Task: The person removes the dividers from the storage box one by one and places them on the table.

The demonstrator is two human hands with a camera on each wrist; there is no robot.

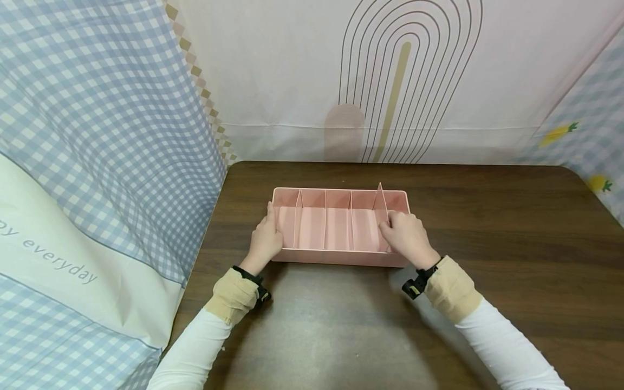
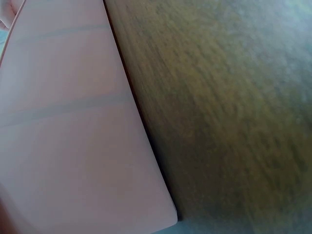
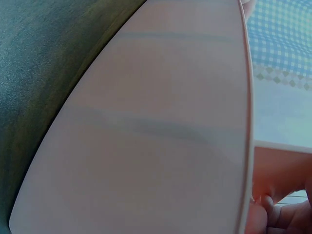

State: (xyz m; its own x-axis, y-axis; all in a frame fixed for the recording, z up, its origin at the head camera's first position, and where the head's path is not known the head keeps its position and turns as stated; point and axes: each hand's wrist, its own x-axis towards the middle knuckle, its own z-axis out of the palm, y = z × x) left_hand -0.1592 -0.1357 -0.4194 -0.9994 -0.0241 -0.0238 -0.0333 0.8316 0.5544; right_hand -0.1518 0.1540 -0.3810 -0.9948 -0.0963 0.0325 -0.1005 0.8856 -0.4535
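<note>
A long pink organizer box (image 1: 336,257) stands on the table, split crosswise by several thin pink dividers. My left hand (image 1: 265,238) holds the box's left end, its fingers along the outer side wall. Over the right part of the box, the curled fingers of my right hand (image 1: 405,234) pinch the rightmost divider (image 1: 381,203). This divider leans, and its far top corner rises above the box rim. In the right wrist view, the fingertips (image 3: 265,207) press close to the divider behind the box's front wall (image 3: 161,97). The left wrist view shows mostly the same front wall (image 2: 73,151).
The brown wooden table (image 1: 512,244) extends to both sides and in front of the box. Behind it hangs a pale cloth (image 1: 273,81) with an arch print. A blue checked cloth (image 1: 112,108) hangs along the left edge.
</note>
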